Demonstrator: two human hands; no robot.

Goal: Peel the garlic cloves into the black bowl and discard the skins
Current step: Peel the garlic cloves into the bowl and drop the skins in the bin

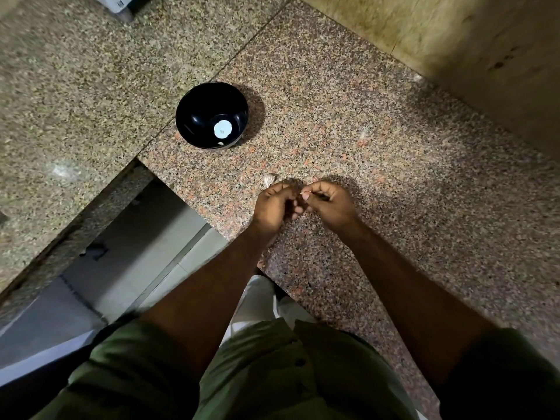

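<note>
A black bowl [211,115] stands on the speckled granite counter [378,140], up and left of my hands. It has a white round sticker inside and a small pale piece near its front rim. My left hand [274,204] and my right hand [328,203] meet above the counter's front part, fingers curled. Between the fingertips a small pale garlic clove [304,194] shows, pinched by my right hand; my left hand's fingers curl toward it, and its hold is mostly hidden. A whitish piece of garlic or skin [269,179] lies on the counter just beyond my left hand.
The counter's edge runs diagonally at the left, with a gap down to a grey floor [130,268]. A second granite slab [75,86] lies farther left. A yellowish wall [454,40] bounds the counter at the upper right. A small pale scrap [362,135] lies on the counter.
</note>
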